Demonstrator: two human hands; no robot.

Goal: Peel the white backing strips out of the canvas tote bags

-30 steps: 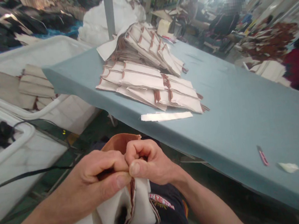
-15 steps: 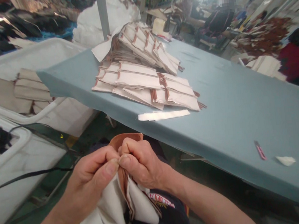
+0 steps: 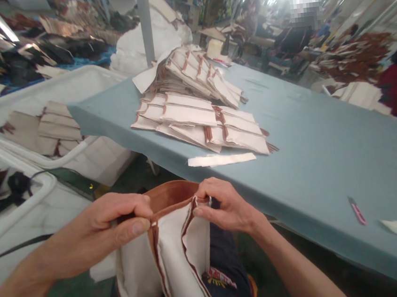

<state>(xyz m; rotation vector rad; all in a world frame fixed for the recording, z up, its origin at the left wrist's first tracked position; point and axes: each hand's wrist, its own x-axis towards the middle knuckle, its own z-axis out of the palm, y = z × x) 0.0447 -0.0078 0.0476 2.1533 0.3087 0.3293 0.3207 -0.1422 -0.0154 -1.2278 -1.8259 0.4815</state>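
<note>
Over my lap hangs a stitched piece (image 3: 176, 255), off-white fabric outside with raised brown-edged seams and brown leather-like material inside its open rim. My left hand (image 3: 121, 225) pinches the rim at one seam, thumb in front and fingers behind. At another seam further right, my right hand (image 3: 222, 205) grips the same rim between thumb and fingers. The rim is spread between both hands, and the brown inside shows behind it. The lower end of the piece drops out of the picture.
A blue-covered table (image 3: 312, 155) carries stacked off-white pieces (image 3: 198, 115), a white strip (image 3: 221, 159), a pink cutter (image 3: 357, 210) and a fabric scrap (image 3: 395, 227). White bins (image 3: 110, 153) stand at left, with a dark cable (image 3: 17, 248) nearby. A person (image 3: 291, 35) sits in the background.
My hands, close together before, have moved apart along the rim. The bunched piece is now spread, showing its brown inside. The view has shifted slightly.
</note>
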